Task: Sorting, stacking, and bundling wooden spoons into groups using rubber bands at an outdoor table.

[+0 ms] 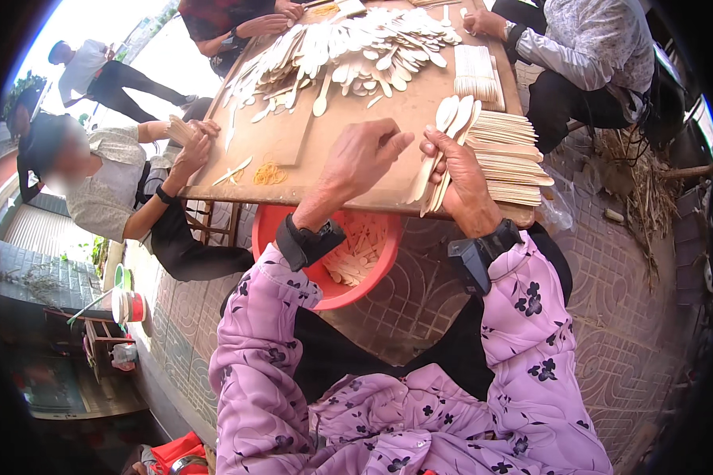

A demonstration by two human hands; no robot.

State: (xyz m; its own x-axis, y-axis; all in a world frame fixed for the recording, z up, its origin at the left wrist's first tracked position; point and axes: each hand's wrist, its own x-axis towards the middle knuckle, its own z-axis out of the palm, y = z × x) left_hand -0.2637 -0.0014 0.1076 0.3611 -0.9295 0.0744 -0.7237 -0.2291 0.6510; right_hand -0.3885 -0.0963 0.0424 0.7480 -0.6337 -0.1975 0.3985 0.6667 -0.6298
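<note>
My right hand (462,178) is closed around a few pale wooden spoons (457,115), their rounded ends pointing away from me and their handles fanning down past the palm. Left of it, my left hand (363,161) hovers above the tabletop with curled fingers; whatever may be inside them is hidden. Neat stacks of wooden cutlery (509,154) lie just right of my right hand. A large loose heap of wooden spoons (356,51) covers the far part of the brown table (317,178).
Under the near edge stands a red basin (392,257) with wooden pieces inside. Yellow rubber bands (269,173) lie at the table's left. Another stack (475,75) sits far right. A person on the left holds a bundle (181,131); others sit across and right.
</note>
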